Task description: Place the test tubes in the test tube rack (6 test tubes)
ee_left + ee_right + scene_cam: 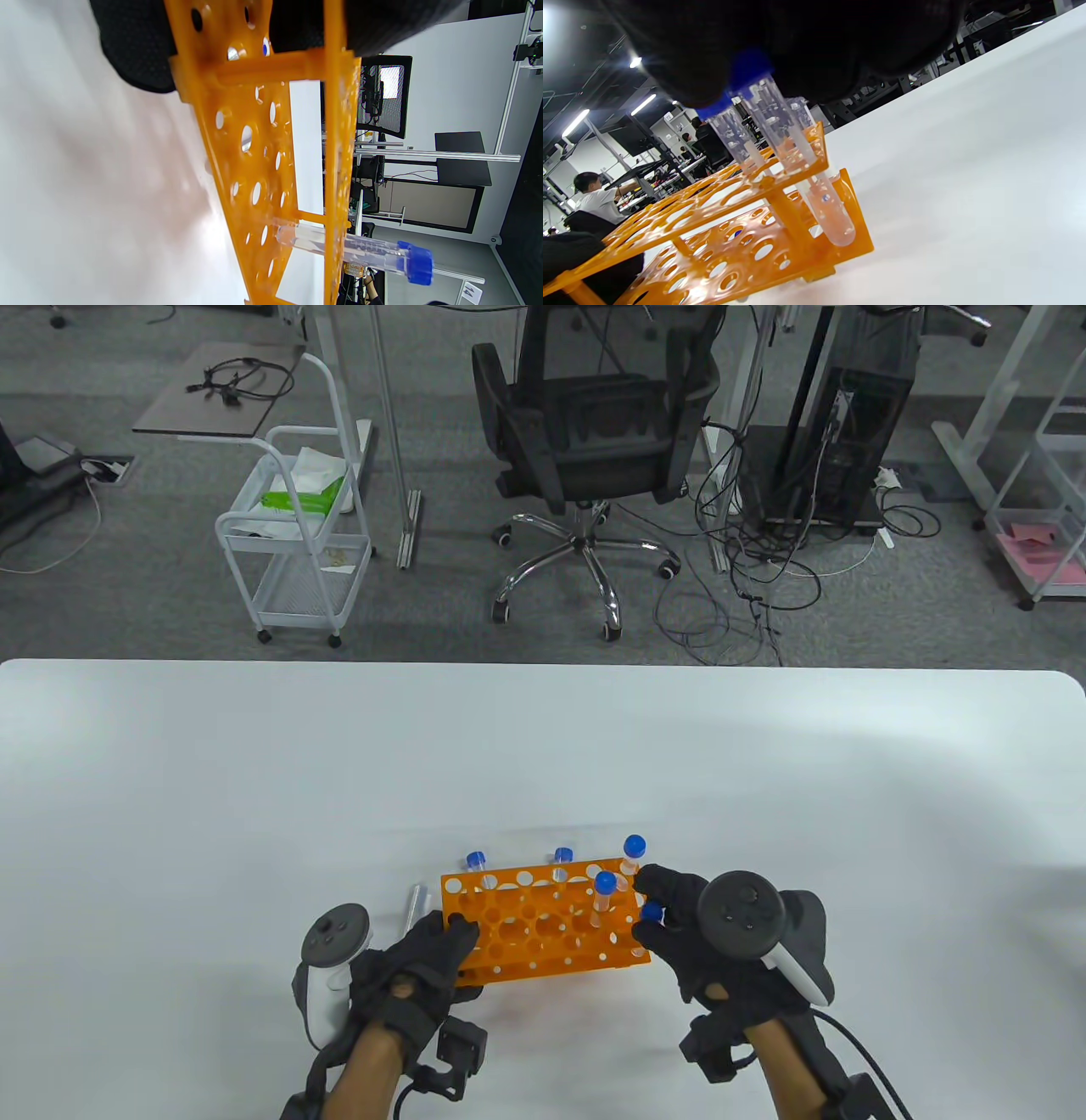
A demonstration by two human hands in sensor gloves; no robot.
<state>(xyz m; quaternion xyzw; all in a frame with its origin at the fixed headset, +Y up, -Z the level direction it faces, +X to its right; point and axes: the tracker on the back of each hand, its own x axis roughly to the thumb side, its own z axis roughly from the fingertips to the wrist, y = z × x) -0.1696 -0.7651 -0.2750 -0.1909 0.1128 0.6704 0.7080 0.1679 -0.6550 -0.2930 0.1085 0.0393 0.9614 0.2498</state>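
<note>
The orange test tube rack (543,929) stands near the table's front edge. Several clear tubes with blue caps stand in its far and right holes, one at the far right corner (633,853). My left hand (450,942) grips the rack's near left corner; in the left wrist view its fingers (135,55) hold the rack (254,161). My right hand (655,918) pinches the blue cap of a tube (652,911) at the rack's right end. In the right wrist view this tube (801,156) stands through the top plate, its tip at the lower shelf (848,254).
One clear tube (415,903) lies on the white table (254,814) just left of the rack. A tube with a blue cap (373,254) stands in the rack in the left wrist view. An office chair and a cart stand beyond the table's far edge.
</note>
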